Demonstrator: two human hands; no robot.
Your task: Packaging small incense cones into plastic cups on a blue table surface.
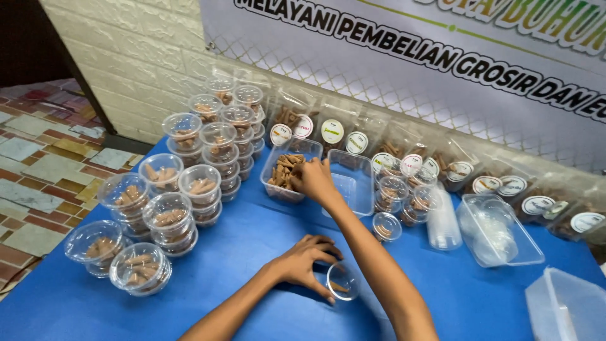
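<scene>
Head view: the left hand (303, 262) rests on the blue counter (252, 252) near its front edge, fingers curled around the rim of a small clear round cup (343, 281) that stands upright with a brown piece or two inside. The right hand (314, 179) reaches toward the back edge, fingers bunched together inside a clear rectangular tub (287, 170) of brown cone-shaped pieces; what they pinch is hidden. An empty clear tub (352, 181) sits just beside it. Stacks of lidded filled cups (189, 164) crowd the counter's left side. A stack of clear lids (442, 221) stands to the right.
</scene>
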